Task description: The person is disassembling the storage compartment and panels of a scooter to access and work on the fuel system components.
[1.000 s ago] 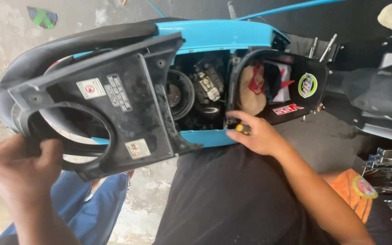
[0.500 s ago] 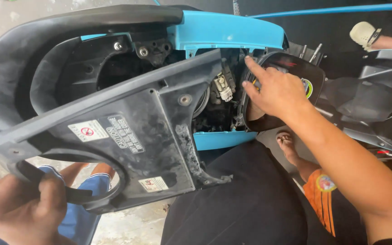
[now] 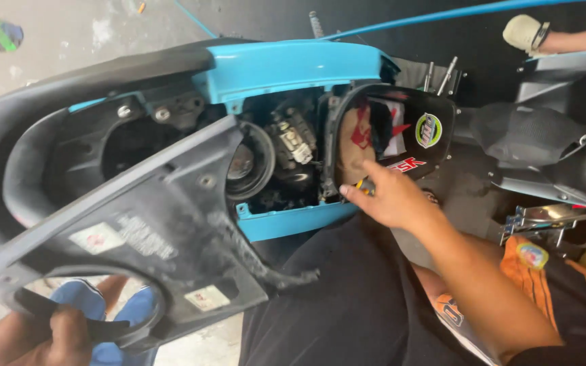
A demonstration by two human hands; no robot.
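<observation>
A scooter with blue body panels [image 3: 293, 64] lies in front of me, its engine parts [image 3: 293, 146] exposed. My left hand [image 3: 38, 339] grips the rim of a large black plastic under-seat box [image 3: 164, 230] at the lower left, holding it lifted off the frame. My right hand [image 3: 391, 196] holds a small yellow-handled tool [image 3: 367, 186] beside the opening, next to a black side cover [image 3: 418, 129] with stickers. The black seat [image 3: 69, 88] curves along the upper left.
Another person's arm and gloved hand [image 3: 534, 34] reach in at the top right. Grey scooter panels [image 3: 557, 149] lie on the right. A blue hose [image 3: 456, 12] runs across the top. Blue footwear [image 3: 83, 301] shows through the box's hole. Concrete floor at upper left.
My right hand has dropped from the engine opening to the lower edge of the side cover. The black box has swung lower and to the left, exposing more of the frame.
</observation>
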